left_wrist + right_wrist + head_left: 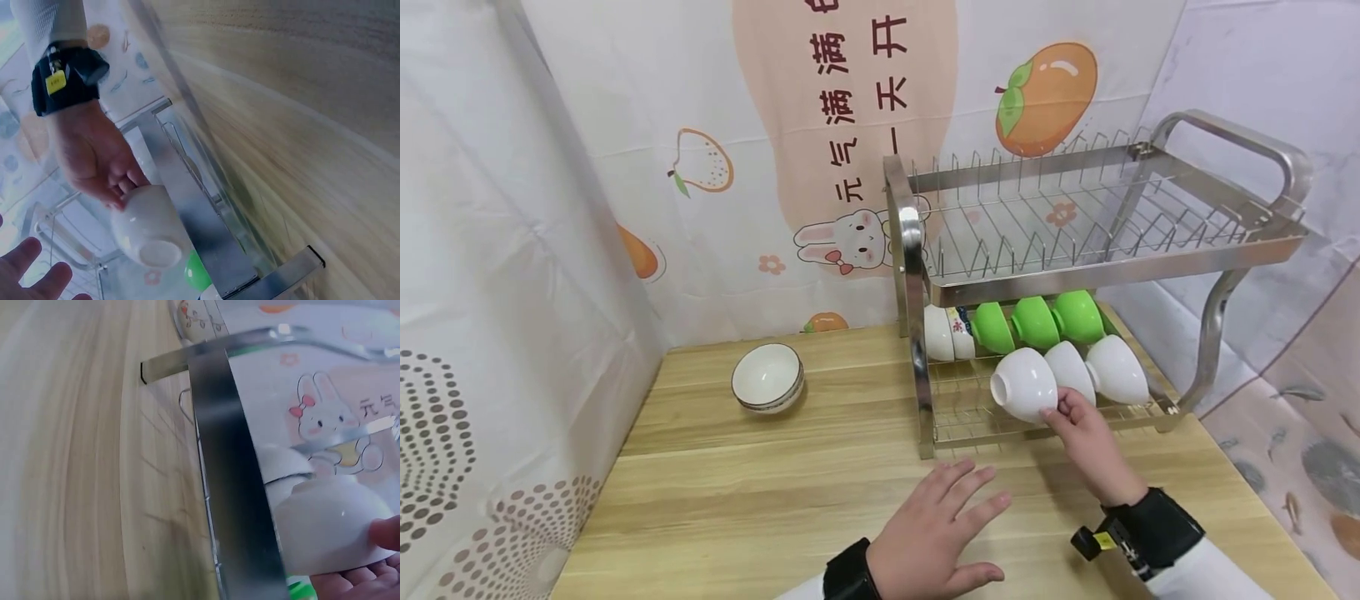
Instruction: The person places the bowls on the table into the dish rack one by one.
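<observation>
A white bowl (1026, 385), tipped on its side with its base facing left, is pinched at the rim by my right hand (1088, 442) at the front of the rack's lower shelf. In the right wrist view the thumb lies on the bowl's (334, 525) outer wall and the fingers reach under its rim. My left hand (928, 533) hovers over the table with fingers spread, holding nothing. Two more white bowls (1116, 371) stand on edge just right of the held one. Behind them is a row of green bowls (1036, 322).
The two-tier metal dish rack (1120, 271) has a wire upper shelf above the bowls. More white bowls (937, 333), one patterned, sit at the lower shelf's back left. Stacked bowls (767, 379) stand on the wooden table (722, 492) at left. Printed curtains surround the table.
</observation>
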`<state>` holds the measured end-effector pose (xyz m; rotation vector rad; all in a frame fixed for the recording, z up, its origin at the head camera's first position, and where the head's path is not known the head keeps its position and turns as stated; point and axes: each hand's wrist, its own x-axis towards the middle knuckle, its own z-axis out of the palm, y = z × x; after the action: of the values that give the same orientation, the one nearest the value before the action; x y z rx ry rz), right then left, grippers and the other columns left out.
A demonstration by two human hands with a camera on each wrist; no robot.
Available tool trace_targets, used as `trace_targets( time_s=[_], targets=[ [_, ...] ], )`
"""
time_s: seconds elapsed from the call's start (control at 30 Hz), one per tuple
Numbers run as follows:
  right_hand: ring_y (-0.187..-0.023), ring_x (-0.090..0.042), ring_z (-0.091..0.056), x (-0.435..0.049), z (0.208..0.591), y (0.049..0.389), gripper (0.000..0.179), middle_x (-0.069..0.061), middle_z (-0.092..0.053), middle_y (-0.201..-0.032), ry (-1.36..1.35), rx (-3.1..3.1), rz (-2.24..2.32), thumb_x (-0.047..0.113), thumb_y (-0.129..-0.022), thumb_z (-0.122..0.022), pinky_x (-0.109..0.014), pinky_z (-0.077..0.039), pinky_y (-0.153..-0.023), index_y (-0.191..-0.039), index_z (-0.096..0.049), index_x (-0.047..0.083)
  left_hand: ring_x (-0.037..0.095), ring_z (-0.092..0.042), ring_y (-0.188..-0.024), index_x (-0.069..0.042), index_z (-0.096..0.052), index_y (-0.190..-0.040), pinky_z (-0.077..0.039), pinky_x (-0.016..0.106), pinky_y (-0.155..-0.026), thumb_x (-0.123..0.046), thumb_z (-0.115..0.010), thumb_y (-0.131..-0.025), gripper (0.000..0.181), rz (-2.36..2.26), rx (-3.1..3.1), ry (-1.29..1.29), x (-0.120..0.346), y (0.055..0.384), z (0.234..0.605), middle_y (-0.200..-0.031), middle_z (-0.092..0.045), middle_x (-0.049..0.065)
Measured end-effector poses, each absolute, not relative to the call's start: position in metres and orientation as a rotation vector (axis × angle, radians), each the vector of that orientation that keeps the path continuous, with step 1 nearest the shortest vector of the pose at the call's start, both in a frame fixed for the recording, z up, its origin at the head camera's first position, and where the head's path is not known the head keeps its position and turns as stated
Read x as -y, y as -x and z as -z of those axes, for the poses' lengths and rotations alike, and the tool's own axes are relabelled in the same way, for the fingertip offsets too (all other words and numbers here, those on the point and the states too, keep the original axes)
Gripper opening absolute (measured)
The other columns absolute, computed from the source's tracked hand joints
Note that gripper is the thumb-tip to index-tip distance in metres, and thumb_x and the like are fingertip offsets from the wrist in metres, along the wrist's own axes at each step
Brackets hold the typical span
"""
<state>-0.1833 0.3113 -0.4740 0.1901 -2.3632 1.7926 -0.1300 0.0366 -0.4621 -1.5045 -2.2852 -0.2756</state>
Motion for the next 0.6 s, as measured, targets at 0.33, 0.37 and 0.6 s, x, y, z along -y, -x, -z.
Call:
trace_targets(
  time_s=[0.33,0.37,0.6],
  targets=[
    [-0.092,-0.006,-0.051,-0.315,0.481,0.207,0.027,-0.028,-0.057,-0.111,-0.084,2.474,-1.715,0.003,-0.101,-0.045,-0.016,-0.049,-0.074,-0.118,-0.045,-0.017,0.027,-0.019,-0.137,-0.018,-0.046,-0.141,-0.034,0.047,-0.108,-0.062,-0.059,-0.083,0.074,0.245,2.275,1.49,-0.036,0.132,0.465,-0.151,-0.031,0.008],
    [-0.092,-0.007,-0.051,-0.315,0.481,0.208,0.027,-0.029,-0.057,-0.112,-0.079,2.49,-1.691,0.003,-0.101,-0.045,-0.016,-0.048,-0.073,-0.118,-0.046,-0.017,0.027,-0.019,-0.137,-0.018,-0.046,-0.141,-0.034,0.047,-0.108,-0.062,-0.059,-0.083,0.074,0.244,2.272,1.487,-0.036,0.133,0.464,-0.151,-0.031,0.009],
    [-0.101,-0.03,-0.054,-0.31,0.48,0.211,0.026,-0.033,-0.06,-0.115,-0.045,2.601,-1.463,0.004,-0.099,-0.048,-0.03,-0.051,-0.078,-0.119,-0.051,-0.014,0.026,-0.02,-0.137,-0.019,-0.045,-0.142,-0.033,0.044,-0.109,-0.061,-0.059,-0.084,0.073,0.264,2.3,1.476,-0.034,0.133,0.465,-0.151,-0.031,0.008]
  ],
)
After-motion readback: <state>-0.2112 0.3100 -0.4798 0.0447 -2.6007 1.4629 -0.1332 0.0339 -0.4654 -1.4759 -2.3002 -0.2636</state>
